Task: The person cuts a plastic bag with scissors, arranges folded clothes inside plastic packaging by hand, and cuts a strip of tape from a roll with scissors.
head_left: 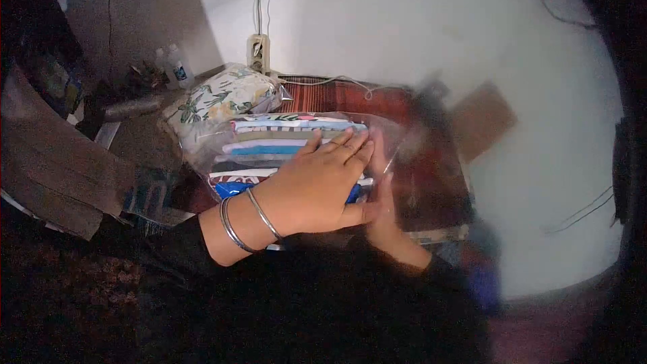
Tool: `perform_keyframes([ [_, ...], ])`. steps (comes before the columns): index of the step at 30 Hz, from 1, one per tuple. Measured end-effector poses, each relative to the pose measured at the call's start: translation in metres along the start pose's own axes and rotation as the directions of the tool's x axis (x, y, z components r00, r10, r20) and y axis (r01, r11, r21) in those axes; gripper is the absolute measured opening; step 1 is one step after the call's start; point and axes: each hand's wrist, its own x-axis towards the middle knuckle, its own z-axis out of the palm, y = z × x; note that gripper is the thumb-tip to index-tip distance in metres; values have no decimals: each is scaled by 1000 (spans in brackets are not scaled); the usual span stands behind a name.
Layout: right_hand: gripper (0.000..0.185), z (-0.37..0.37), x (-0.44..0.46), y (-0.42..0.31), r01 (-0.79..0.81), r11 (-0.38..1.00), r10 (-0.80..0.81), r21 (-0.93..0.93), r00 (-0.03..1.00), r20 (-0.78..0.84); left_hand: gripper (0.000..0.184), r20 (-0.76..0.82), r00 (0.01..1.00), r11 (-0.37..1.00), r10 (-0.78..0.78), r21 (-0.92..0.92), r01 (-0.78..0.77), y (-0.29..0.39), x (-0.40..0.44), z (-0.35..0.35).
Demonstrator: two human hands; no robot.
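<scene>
A clear plastic bag (pixel 397 131) holds several folded cloths (pixel 259 149) in a row, in white, blue, grey, dark and patterned colours. Across the right part of the cloths lies my left hand (pixel 323 178), palm down, its fingers stretched out and two metal bangles at the wrist. My right hand (pixel 387 219) is upright at the bag's right side, its fingers extended along the plastic and slightly blurred. The left thumb reaches over to the right hand. Part of the cloths is hidden under my left hand.
Behind the bag is a floral bundle (pixel 232 94) in plastic. A red striped cloth (pixel 337 98) covers the surface. A power socket (pixel 257 52) with cables hangs on the white wall. Bottles (pixel 176 67) stand at the back left; brown cardboard (pixel 482 121) is at the right.
</scene>
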Motion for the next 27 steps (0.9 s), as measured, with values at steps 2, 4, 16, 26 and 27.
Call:
perform_keyframes([
  [2, 74, 0, 0, 3, -7, 1000, 7, 18, 1000, 1, 86, -16, 1000, 999, 12, -49, -13, -5, -1, 2],
  [4, 73, -3, 1, 9, -17, 999, 17, 34, 1000, 6, 85, -37, 999, 995, 26, -97, -29, -5, -2, -2],
  [16, 74, -27, 13, 20, 255, 832, -204, -492, 966, 156, 68, -40, 999, 996, 23, -90, -27, 8, -12, -11],
  [26, 67, -44, 25, 6, 402, 754, -218, -519, 899, 379, 57, -270, 963, 991, -15, -134, -22, -17, -31, -47],
  [27, 65, -47, 26, 6, 420, 722, -197, -550, 887, 418, 61, -310, 945, 993, 105, -25, -119, -22, -28, -42],
])
